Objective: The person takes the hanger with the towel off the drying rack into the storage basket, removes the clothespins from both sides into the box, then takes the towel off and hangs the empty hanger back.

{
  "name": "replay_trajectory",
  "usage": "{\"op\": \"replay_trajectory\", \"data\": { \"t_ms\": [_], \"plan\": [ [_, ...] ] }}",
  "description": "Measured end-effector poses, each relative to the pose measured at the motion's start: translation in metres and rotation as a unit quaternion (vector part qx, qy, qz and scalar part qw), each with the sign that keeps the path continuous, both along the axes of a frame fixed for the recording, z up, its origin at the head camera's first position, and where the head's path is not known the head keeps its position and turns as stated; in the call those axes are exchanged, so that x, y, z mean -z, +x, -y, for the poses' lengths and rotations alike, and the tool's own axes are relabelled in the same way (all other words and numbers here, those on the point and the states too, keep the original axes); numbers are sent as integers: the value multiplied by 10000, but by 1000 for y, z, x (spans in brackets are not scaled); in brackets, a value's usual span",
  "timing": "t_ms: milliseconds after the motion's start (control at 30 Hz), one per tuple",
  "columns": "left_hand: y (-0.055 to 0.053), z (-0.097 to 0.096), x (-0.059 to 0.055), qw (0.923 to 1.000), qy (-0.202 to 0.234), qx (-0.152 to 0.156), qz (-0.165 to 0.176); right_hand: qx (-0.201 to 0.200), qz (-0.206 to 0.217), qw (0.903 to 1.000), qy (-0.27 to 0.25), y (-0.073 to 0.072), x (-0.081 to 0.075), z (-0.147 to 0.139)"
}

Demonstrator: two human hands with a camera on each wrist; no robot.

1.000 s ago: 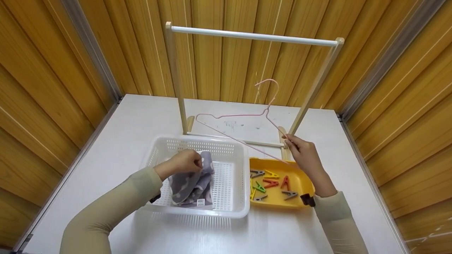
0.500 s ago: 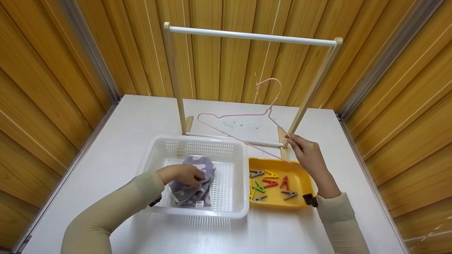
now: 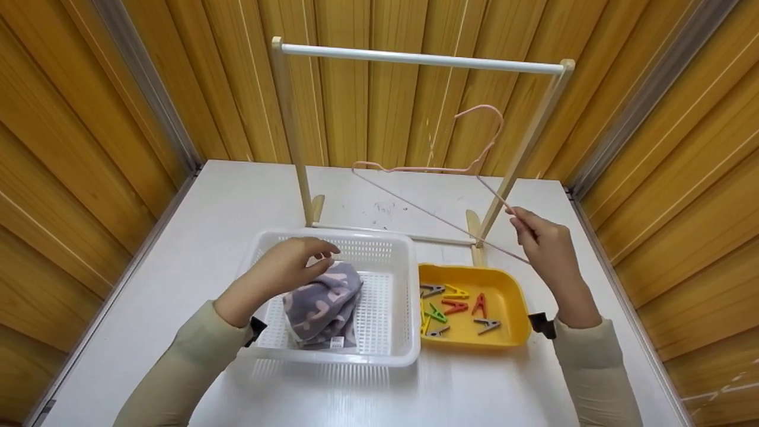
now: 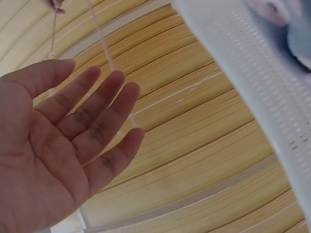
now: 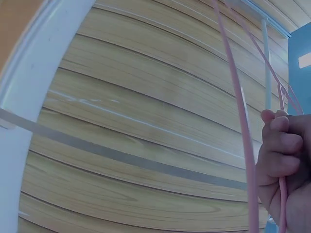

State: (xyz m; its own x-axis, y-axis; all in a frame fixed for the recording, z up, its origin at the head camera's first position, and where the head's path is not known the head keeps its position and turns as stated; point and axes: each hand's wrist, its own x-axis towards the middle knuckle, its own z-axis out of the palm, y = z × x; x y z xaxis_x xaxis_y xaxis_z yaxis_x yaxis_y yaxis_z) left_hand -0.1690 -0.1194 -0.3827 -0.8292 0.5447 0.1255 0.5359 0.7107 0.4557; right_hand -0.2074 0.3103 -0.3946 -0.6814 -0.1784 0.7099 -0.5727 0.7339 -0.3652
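My right hand (image 3: 548,243) grips a pink wire hanger (image 3: 430,169) by its right shoulder, holding it up in front of the drying rack. In the right wrist view, curled fingers (image 5: 284,150) wrap the pink wire. Over the white basket (image 3: 409,308) hovers my left hand (image 3: 290,264), its fingers loosely spread and holding nothing; the left wrist view shows the bare palm. Below it, a grey-purple patterned cloth (image 3: 326,302) with a small white tag lies bunched in the basket.
A wooden rack with a white top bar (image 3: 421,58) stands at the back of the white table (image 3: 249,190). Right of the basket, a yellow tray (image 3: 510,326) holds several coloured clothes pegs. Wood-patterned walls (image 3: 397,118) enclose the table.
My left hand has let go of the cloth and lifted up from it. The cloth now lies more heaped. My right hand has raised the hanger and carried it right.
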Motion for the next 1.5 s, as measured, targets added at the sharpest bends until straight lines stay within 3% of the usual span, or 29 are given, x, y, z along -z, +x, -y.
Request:
{"op": "replay_trajectory", "data": {
  "t_ms": [167,367,533,700,1033,1233,1500],
  "plan": [
    [16,-1,-19,9983,-73,-293,-499,253,-222,9992,222,-8,-25,-4],
    [22,3,-19,9940,-210,-378,-1008,642,-361,9973,31,-17,-50,-8],
    [17,7,-15,9954,-204,-423,-836,1227,-326,9919,-98,-20,-63,-10],
    [13,9,-11,9963,-231,-446,-698,1498,-383,9880,-47,-27,-71,-13],
    [7,16,-4,9968,-259,-539,-539,1648,-35,9863,-57,-39,-81,-16],
    [5,19,1,9979,-212,-474,-382,1715,-33,9852,28,-46,-81,-21],
    [5,19,4,9976,-338,-477,-380,1912,417,9805,199,-49,-76,-24]
  ]
}}
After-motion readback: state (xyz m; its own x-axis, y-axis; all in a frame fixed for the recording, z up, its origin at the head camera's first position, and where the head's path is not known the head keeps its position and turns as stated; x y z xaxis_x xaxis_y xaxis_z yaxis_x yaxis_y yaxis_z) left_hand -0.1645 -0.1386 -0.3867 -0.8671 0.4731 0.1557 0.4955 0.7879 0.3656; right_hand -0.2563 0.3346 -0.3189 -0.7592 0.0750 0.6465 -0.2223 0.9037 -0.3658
